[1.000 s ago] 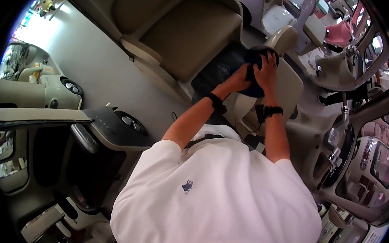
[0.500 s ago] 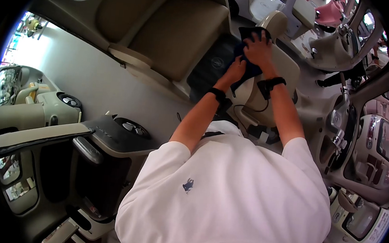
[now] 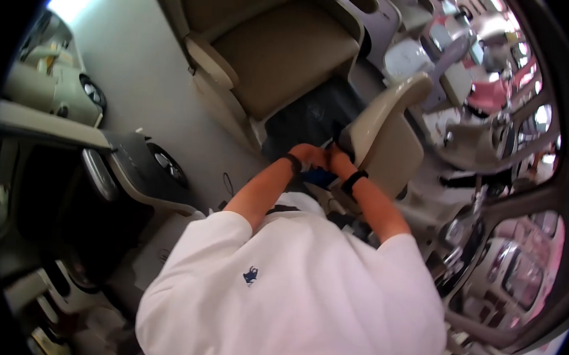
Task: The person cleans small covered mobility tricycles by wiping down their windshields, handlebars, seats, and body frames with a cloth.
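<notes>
My left hand point(image 3: 308, 155) and my right hand point(image 3: 340, 161) are together low in front of my body, fingers curled and closed on a dark blue cloth point(image 3: 319, 177). Part of the cloth shows below the hands; the fingertips are partly hidden. Just right of them rises the beige front seat point(image 3: 387, 128) of a small vehicle. Beyond the hands lies a dark grey floor mat point(image 3: 312, 117), with a brown padded bench seat point(image 3: 286, 52) behind it.
A beige armrest point(image 3: 210, 60) borders the bench on the left. Another small vehicle with a dark tail panel point(image 3: 143, 167) stands at the left. More vehicles line the right, one with chrome handlebars point(image 3: 454, 245). A person's dark-clothed leg point(image 3: 475, 180) shows among them.
Both hands have come off the top of the front seat area, drawn back toward my body and together. The cloth, spread flat under them before, is now bunched between them. The view has shifted.
</notes>
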Demonstrator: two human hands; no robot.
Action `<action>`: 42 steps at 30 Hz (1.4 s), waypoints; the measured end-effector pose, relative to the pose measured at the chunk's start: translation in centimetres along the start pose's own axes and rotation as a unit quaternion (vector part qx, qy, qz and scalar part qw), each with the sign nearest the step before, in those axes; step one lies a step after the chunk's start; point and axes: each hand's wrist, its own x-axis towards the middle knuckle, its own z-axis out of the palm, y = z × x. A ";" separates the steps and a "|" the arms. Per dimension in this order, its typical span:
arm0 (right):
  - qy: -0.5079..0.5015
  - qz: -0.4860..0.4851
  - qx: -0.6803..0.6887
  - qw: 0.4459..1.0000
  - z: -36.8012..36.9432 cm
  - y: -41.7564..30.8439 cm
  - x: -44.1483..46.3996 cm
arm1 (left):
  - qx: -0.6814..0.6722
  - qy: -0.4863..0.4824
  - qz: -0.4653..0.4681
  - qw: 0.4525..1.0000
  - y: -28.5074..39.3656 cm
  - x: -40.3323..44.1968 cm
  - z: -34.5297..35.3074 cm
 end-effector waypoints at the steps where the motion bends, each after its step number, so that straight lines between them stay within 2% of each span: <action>1: -0.001 -0.015 -0.022 1.000 -0.5 1.2 -0.5 | 0.009 0.008 0.026 1.000 -0.3 1.0 -0.2; 3: 0.048 0.037 -0.012 0.998 -3.2 3.9 -2.4 | 0.001 0.037 0.060 0.997 -0.9 3.7 0.0; 4: -0.051 0.049 -0.047 0.996 -12.1 4.0 -5.3 | 0.051 0.118 0.121 0.984 -1.0 5.4 0.4; 5: 0.016 0.113 -0.003 0.993 -15.3 4.8 -7.7 | 0.104 0.199 0.173 0.959 -0.6 6.2 0.6; 6: 0.086 0.175 0.047 0.980 -17.3 5.8 -9.8 | 0.092 0.220 0.173 0.956 1.1 5.6 0.2; 7: 0.071 0.193 0.085 0.975 -19.3 6.7 -11.5 | 0.090 0.234 0.194 0.949 3.8 4.0 -0.2; 8: 0.126 0.206 0.094 0.966 -20.4 6.8 -13.1 | 0.088 0.244 0.213 0.942 5.1 2.9 -0.2; 9: 0.128 0.190 0.083 0.970 -20.1 6.4 -13.4 | 0.078 0.261 0.210 0.939 5.2 2.5 0.3; 11: 0.263 0.248 0.086 0.928 -19.1 5.6 -12.8 | 0.076 0.289 0.219 0.929 5.7 2.4 0.2; 12: 0.268 0.231 0.076 0.932 -18.9 4.8 -12.3 | 0.067 0.307 0.217 0.924 5.5 2.4 -0.3; 14: 0.276 0.289 0.028 0.916 -18.6 3.0 -10.8 | 0.074 0.251 0.171 0.950 3.9 2.2 -1.4; 15: 0.282 0.273 0.027 0.919 -18.8 2.8 -10.1 | 0.068 0.265 0.163 0.948 3.7 1.1 -2.3; 17: 0.230 0.295 0.050 0.926 -18.9 2.2 -9.0 | 0.092 0.243 0.100 0.961 3.2 -1.1 -3.3; 18: 0.251 0.291 0.044 0.922 -18.9 2.0 -8.5 | 0.086 0.248 0.092 0.960 2.8 -1.8 -4.1; 19: 0.251 0.281 0.045 0.925 -18.6 2.1 -7.8 | 0.117 0.196 0.093 0.969 2.4 -2.4 -5.3; 20: 0.207 0.257 0.056 0.942 -18.0 2.2 -7.1 | 0.148 0.142 0.094 0.974 2.1 -3.0 -6.3; 21: 0.163 0.233 0.066 0.956 -17.2 2.6 -6.1 | 0.143 0.146 0.090 0.975 1.6 -3.6 -7.0; 22: 0.163 0.228 0.066 0.958 -16.3 2.8 -4.9 | 0.194 0.162 0.046 0.967 0.8 -4.4 -7.4; 23: 0.108 0.199 0.146 0.963 -15.4 2.9 -3.5 | 0.244 0.174 0.002 0.954 -0.1 -5.1 -7.7; 24: 0.052 0.168 0.225 0.958 -15.3 3.1 -2.4 | 0.240 0.175 -0.001 0.955 -1.1 -5.3 -8.2; 26: 0.031 0.135 0.243 0.960 -15.3 3.4 -0.4 | 0.214 0.190 -0.072 0.955 -3.9 -5.6 -8.5; 27: 0.012 0.107 0.261 0.959 -15.6 3.3 0.6 | 0.209 0.263 -0.099 0.937 -6.3 -4.9 -7.8; 28: 0.020 0.082 0.292 0.953 -16.2 3.3 1.6 | 0.205 0.332 -0.125 0.912 -8.4 -4.5 -7.0; 30: 0.054 0.032 0.335 0.940 -18.3 3.2 3.3 | 0.256 0.480 -0.184 0.819 -9.1 -7.1 -6.2; 31: 0.080 0.008 0.346 0.935 -19.5 3.0 3.9 | 0.203 0.492 -0.197 0.823 -9.1 -8.5 -6.8; 33: 0.064 -0.002 0.377 0.924 -22.2 2.7 5.4 | 0.110 0.510 -0.197 0.830 -8.8 -11.8 -8.7; 35: 0.123 -0.036 0.380 0.916 -25.1 2.4 6.3 | 0.050 0.533 -0.173 0.826 -7.5 -15.5 -10.9; 36: 0.201 -0.079 0.389 0.896 -25.4 2.6 7.6 | 0.032 0.551 -0.162 0.818 -6.7 -17.2 -12.1; 37: 0.276 -0.119 0.393 0.869 -25.4 2.6 8.8 | 0.035 0.579 -0.153 0.800 -5.8 -18.8 -13.2; 39: 0.322 -0.083 0.413 0.848 -26.5 2.2 11.2 | 0.032 0.636 -0.151 0.756 -2.6 -22.2 -15.2; 41: 0.324 -0.048 0.462 0.824 -29.3 1.5 13.7 | 0.011 0.691 -0.151 0.707 0.9 -25.1 -17.0; 42: 0.400 -0.074 0.440 0.801 -30.0 1.3 15.8 | -0.003 0.718 -0.144 0.681 1.6 -25.7 -17.6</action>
